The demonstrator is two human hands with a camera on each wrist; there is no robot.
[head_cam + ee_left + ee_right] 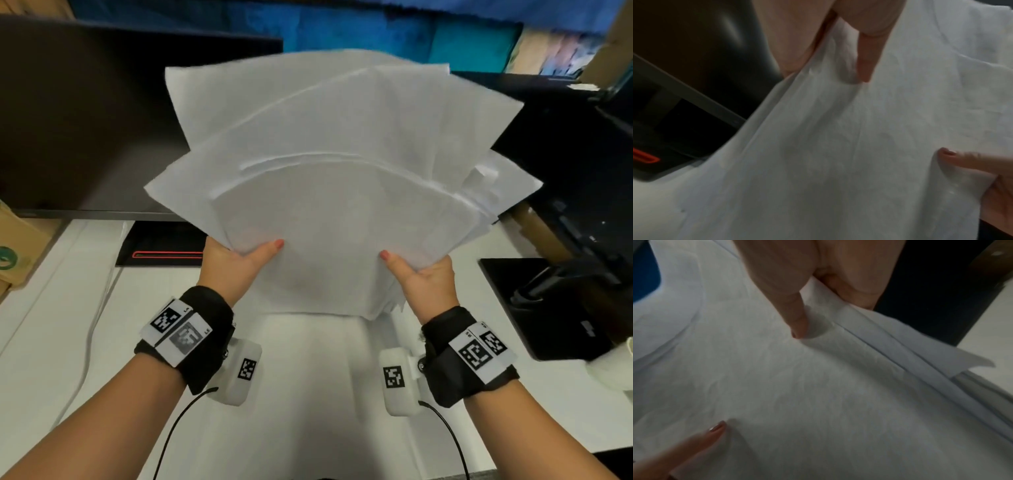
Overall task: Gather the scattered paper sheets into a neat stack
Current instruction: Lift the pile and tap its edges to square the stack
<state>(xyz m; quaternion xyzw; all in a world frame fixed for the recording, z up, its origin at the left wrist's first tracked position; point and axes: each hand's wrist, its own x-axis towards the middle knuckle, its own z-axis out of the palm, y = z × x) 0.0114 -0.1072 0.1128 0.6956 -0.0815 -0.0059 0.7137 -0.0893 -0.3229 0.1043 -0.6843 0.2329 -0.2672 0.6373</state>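
Observation:
A fanned bundle of several white paper sheets [329, 164] stands upright above the white desk [308, 394], its lower edge near the desk top. My left hand [236, 263] grips the bundle's left side, thumb on the front sheet. My right hand [421, 277] grips the right side the same way. The sheets splay out at different angles at the top. In the left wrist view the paper [838, 146] fills the frame under my left hand [859, 48]. The right wrist view shows the sheet edges [910, 353] offset under my right hand [797, 305].
A dark monitor [85, 120] stands at the back left, its black base with a red line [164, 250] behind my left hand. Black equipment [565, 291] sits at the right. A brown paper bag [17, 253] is at the far left, a white cable [99, 301] beside it.

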